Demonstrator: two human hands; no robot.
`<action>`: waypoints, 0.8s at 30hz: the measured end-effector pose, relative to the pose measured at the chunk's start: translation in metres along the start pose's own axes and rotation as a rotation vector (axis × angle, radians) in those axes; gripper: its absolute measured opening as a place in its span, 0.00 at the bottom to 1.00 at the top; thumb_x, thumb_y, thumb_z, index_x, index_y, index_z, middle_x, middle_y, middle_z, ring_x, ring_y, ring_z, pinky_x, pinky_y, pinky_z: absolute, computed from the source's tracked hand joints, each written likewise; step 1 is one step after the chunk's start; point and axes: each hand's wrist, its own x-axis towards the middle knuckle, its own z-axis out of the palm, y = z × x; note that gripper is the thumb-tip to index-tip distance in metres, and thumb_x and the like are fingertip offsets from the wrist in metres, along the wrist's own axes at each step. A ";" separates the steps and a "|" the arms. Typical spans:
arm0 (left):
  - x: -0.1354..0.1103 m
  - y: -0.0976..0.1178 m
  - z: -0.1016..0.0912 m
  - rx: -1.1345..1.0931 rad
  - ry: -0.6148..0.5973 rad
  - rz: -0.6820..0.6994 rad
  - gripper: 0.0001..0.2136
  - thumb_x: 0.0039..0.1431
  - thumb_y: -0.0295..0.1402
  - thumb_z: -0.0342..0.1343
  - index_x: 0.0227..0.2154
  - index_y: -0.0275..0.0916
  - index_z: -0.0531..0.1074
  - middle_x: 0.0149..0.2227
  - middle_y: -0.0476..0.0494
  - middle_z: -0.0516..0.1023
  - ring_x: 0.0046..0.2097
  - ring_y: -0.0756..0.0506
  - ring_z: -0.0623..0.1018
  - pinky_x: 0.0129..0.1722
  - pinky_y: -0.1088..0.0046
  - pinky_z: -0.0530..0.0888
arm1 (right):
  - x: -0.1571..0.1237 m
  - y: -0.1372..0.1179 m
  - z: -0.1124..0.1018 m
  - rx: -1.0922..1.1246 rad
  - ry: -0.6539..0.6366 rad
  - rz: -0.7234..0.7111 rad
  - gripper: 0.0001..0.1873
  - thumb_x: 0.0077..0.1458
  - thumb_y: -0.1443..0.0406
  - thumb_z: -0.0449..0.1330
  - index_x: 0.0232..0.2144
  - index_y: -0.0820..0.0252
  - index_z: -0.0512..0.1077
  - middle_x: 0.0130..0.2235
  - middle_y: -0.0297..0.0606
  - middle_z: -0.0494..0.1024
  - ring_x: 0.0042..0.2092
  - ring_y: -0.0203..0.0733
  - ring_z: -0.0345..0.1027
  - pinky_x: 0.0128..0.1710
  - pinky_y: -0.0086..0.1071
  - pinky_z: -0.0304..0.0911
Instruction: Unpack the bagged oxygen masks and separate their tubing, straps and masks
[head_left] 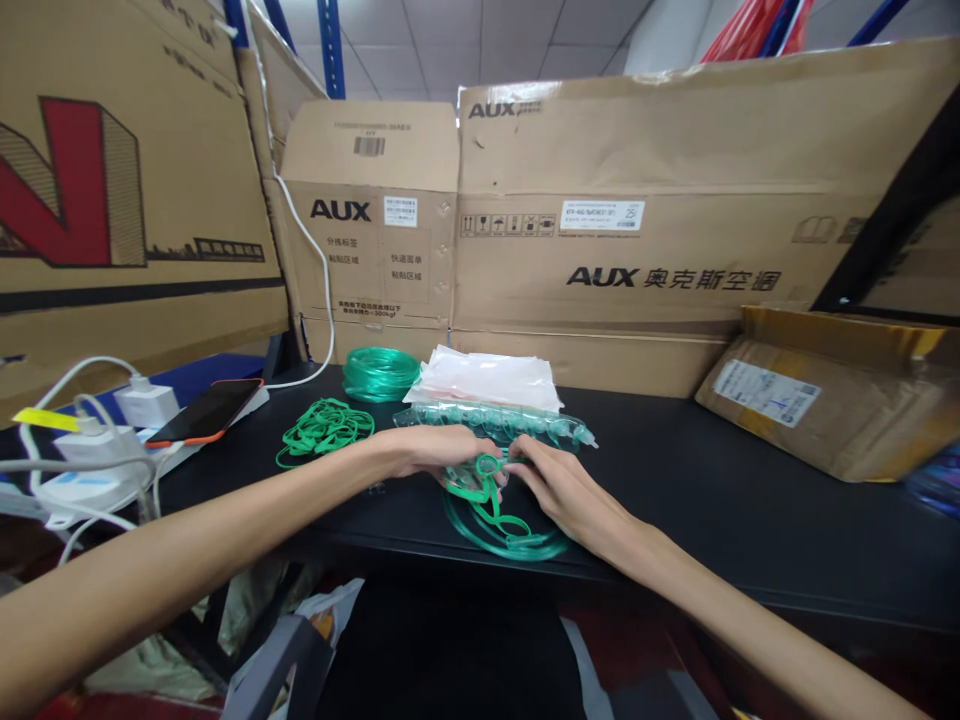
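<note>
My left hand (448,446) is closed around a clear green plastic piece that looks like an oxygen mask (457,478), mostly covered by the fingers. A flat green elastic strap (491,508) hangs from it toward the table's front edge. My right hand (551,478) is beside it, thumb and fingers pinched together near a small green ring (488,464); what they grip is hidden. Below both hands lies a loop of thin green tubing (517,548). Just beyond the hands a row of clear green masks (570,428) lies nested together.
Behind the masks is a stack of white sheets or bags (487,375). A green tubing coil (381,372) and a heap of green straps (327,428) lie left. A phone (206,411) and a power strip with cables (97,485) stand farther left. A cardboard box (817,400) sits right.
</note>
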 end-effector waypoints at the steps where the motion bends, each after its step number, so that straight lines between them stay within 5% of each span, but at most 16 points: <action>1: 0.001 0.001 0.001 0.015 -0.001 0.009 0.18 0.60 0.47 0.54 0.37 0.40 0.82 0.40 0.43 0.84 0.40 0.44 0.79 0.40 0.69 0.70 | -0.001 0.001 -0.001 -0.004 -0.001 -0.015 0.09 0.71 0.62 0.47 0.39 0.55 0.66 0.36 0.36 0.74 0.36 0.41 0.69 0.37 0.34 0.63; 18: 0.005 -0.004 0.014 0.161 -0.054 0.190 0.21 0.65 0.45 0.44 0.34 0.39 0.80 0.33 0.46 0.81 0.26 0.49 0.69 0.24 0.74 0.64 | -0.011 0.005 -0.011 -0.069 -0.054 -0.108 0.15 0.71 0.64 0.46 0.38 0.57 0.71 0.34 0.40 0.75 0.35 0.45 0.72 0.36 0.36 0.65; 24: -0.006 -0.002 0.018 0.376 0.060 0.223 0.22 0.66 0.42 0.40 0.30 0.40 0.78 0.29 0.47 0.78 0.28 0.46 0.72 0.27 0.72 0.66 | -0.010 0.005 -0.010 -0.065 -0.052 -0.120 0.15 0.70 0.64 0.47 0.37 0.57 0.72 0.35 0.41 0.78 0.36 0.46 0.74 0.36 0.36 0.67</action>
